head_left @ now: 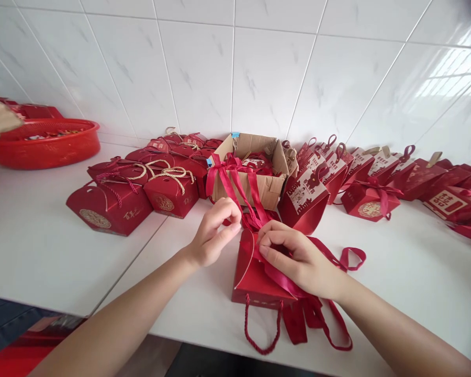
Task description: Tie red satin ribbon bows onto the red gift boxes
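Note:
A red gift box (255,277) with a twisted rope handle lies on the white table in front of me. My left hand (219,230) is just above and left of the box, its fingers curled and pinched near the hanging ribbons; anything between the fingertips is too small to tell. Over the box's top, my right hand (292,256) has its thumb and fingers pinched on a red ribbon (284,283). More ribbon lies looped right of the box. Behind, red ribbons (235,183) hang over the front of an open cardboard box (269,191).
Finished-looking red boxes (110,204) with rope handles stand at the left, and patterned red boxes (306,196) line the right. A red plastic basin (51,149) sits far left, beside another person's hand (2,118). A tiled wall rises behind.

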